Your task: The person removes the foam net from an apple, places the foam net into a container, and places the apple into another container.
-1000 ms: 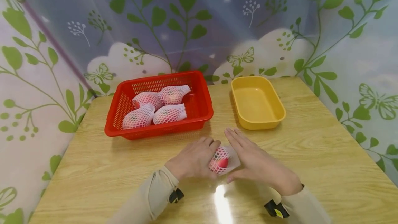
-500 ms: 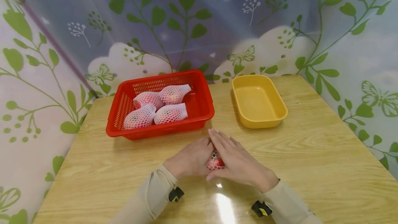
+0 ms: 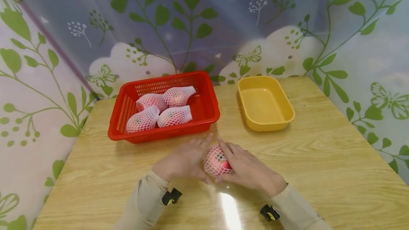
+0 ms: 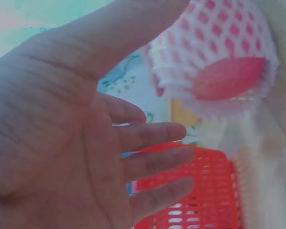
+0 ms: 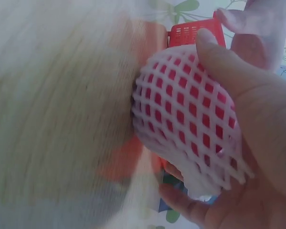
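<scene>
A red apple in a white foam net (image 3: 214,160) stands at the table's front middle, between both hands. My right hand (image 3: 249,166) grips it from the right, thumb and fingers curled round it in the right wrist view. Red skin shows through the meshes of the net (image 5: 186,107). In the left wrist view, bare skin also shows at the net's open end (image 4: 229,78). My left hand (image 3: 182,160) is spread beside the apple, its fingers (image 4: 152,136) fairly straight and holding nothing.
A red basket (image 3: 166,133) at the back left holds several fruits in foam nets (image 3: 175,116). A yellow tub (image 3: 266,125) with nothing in it stands at the back right. Both are on a wooden table (image 3: 319,144) before a leaf-patterned curtain (image 3: 223,17).
My right hand moved left onto the apple and now grips it. The left hand let go and drew a little left. More of the apple now shows, covered by the net.
</scene>
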The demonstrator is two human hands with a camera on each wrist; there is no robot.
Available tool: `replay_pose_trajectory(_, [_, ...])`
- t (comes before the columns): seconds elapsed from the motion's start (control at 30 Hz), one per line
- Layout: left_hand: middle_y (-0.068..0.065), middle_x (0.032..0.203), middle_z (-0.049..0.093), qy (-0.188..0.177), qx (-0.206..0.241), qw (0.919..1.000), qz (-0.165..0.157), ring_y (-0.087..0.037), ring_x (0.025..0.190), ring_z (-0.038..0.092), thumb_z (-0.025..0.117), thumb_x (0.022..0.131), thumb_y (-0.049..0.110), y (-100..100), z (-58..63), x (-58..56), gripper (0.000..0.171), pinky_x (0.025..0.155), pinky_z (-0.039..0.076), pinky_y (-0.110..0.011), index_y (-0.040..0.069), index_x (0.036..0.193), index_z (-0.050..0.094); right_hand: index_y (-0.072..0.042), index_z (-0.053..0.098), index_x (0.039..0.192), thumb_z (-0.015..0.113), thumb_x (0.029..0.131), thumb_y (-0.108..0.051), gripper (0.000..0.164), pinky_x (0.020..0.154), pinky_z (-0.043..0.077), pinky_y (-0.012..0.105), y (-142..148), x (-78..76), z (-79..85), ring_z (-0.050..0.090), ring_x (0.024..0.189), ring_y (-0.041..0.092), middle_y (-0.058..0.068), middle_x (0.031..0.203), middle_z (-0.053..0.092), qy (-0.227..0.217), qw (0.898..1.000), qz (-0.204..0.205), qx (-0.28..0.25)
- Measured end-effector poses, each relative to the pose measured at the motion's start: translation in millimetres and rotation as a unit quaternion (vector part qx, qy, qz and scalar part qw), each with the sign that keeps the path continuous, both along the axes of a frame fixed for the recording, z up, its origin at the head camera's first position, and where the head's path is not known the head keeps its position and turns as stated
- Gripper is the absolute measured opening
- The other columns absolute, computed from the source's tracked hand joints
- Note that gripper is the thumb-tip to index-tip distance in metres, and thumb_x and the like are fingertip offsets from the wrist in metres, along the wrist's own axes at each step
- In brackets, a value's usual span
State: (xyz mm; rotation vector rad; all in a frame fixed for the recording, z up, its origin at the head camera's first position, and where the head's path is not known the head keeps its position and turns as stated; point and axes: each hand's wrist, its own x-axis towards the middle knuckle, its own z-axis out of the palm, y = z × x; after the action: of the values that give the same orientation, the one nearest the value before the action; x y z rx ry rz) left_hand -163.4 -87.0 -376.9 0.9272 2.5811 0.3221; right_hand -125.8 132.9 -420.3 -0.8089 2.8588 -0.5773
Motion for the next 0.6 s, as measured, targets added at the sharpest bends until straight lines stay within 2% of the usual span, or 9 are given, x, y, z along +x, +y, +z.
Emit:
replay_pose_trajectory(0.1, [-0.013,0.167,0.02,0.014,0.002,0.9999,0.0,-0.036,0.153,0.024,0.089,0.071,0.048,-3.6,5.8,-1.8,0.128,0.124,0.021,-0.052,0.008,0.163,0.008,-0.008,0.013,0.162,0.07,0.082,-0.064,0.113,0.1,0.05,0.041,2.3,-2.1,1.3,0.055,0.113,0.02,0.013,0.135,0.052,0.007,1.0,-0.001,0.017])
replay_pose_trajectory(0.17, [-0.014,0.167,0.02,0.013,0.002,0.9999,0.003,-0.037,0.153,0.023,0.089,0.072,0.047,-5.1,8.1,-1.6,0.126,0.124,0.021,-0.054,0.008,0.163,0.01,-0.007,0.015,0.162,0.073,0.08,-0.063,0.115,0.09,0.052,0.035,3.4,-3.0,1.0,0.051,0.098,0.014,0.008,0.121,0.053,0.013,1.0,0.0,0.019])
replay_pose_trajectory(0.23, [-0.015,0.166,0.023,0.011,-0.001,0.9999,0.006,-0.037,0.153,0.024,0.088,0.073,0.047,-5.8,8.5,-0.9,0.125,0.123,0.022,-0.054,0.008,0.163,0.011,-0.006,0.017,0.162,0.076,0.077,-0.063,0.118,0.082,0.051,0.031,3.8,-3.6,0.0,0.047,0.09,0.011,0.004,0.114,0.051,0.012,1.0,-0.001,0.015])
replay_pose_trajectory(0.4, [-0.012,0.166,0.026,0.0,-0.011,0.9999,0.013,-0.036,0.152,0.027,0.087,0.075,0.047,-6.3,3.5,1.5,0.121,0.122,0.023,-0.056,0.011,0.163,0.011,-0.004,0.021,0.16,0.081,0.073,-0.061,0.12,0.083,0.053,0.033,1.2,-4.3,-3.2,0.049,0.092,0.012,0.006,0.114,0.051,0.0,1.0,-0.014,-0.004])
replay_pose_trajectory(0.6, [-0.014,0.163,0.033,-0.001,-0.002,0.9999,0.013,-0.04,0.149,0.033,0.085,0.077,0.048,-7.1,-1.2,2.8,0.116,0.121,0.027,-0.056,0.009,0.162,0.015,-0.002,0.036,0.149,0.086,0.072,-0.052,0.105,0.097,0.053,0.042,-2.3,-7.0,-5.9,0.057,0.109,0.023,0.015,0.125,0.058,0.005,1.0,-0.011,-0.019])
